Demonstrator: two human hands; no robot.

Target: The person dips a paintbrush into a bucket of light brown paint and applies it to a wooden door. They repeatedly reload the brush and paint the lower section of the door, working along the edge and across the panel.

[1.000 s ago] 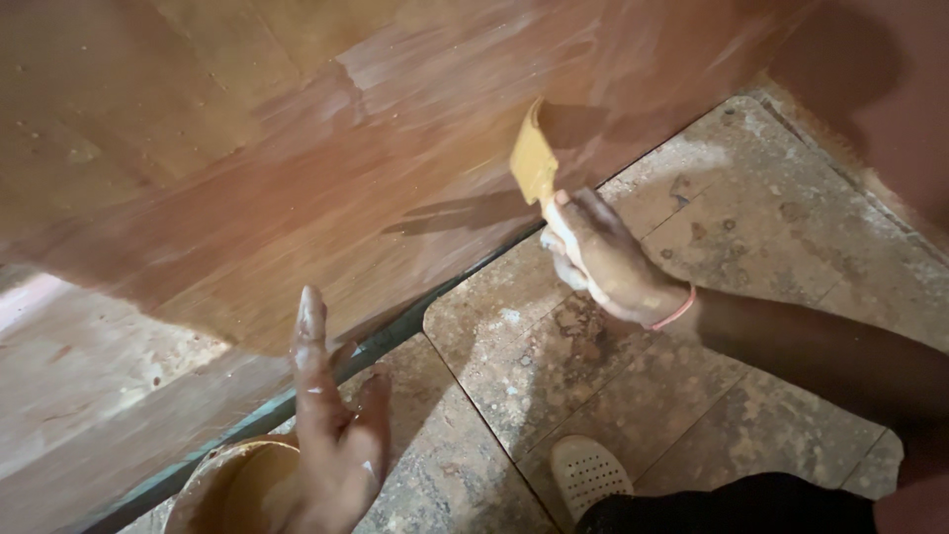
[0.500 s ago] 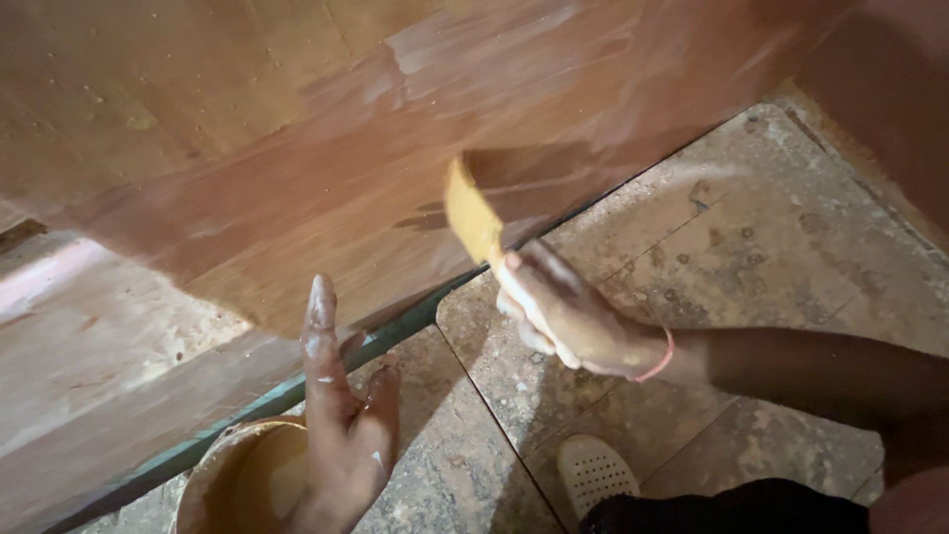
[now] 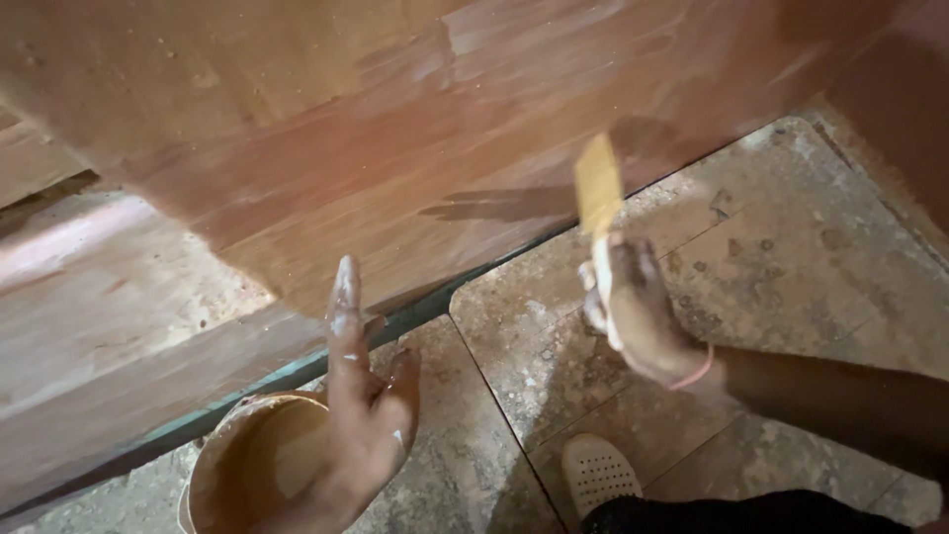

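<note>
Reddish-brown wooden panel [image 3: 395, 129], yellow scraper [image 3: 599, 184]

The whole view is motion-blurred. At six o'clock the tub [image 3: 259, 465] runs off the bottom edge, its near wall hidden behind the left hand [image 3: 361, 415]. The scraper [image 3: 599, 188] at one o'clock is smeared, its handle buried in the right hand [image 3: 638, 311]. The white shoe [image 3: 598, 475] is half covered by dark cloth. The wooden panel [image 3: 395, 129] is cut off at twelve o'clock.

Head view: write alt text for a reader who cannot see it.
The right hand holds a flat yellow scraper up against a reddish-brown wooden panel. The left hand, index finger extended, rests at a round container of tan paste on the stone-tile floor.
</note>
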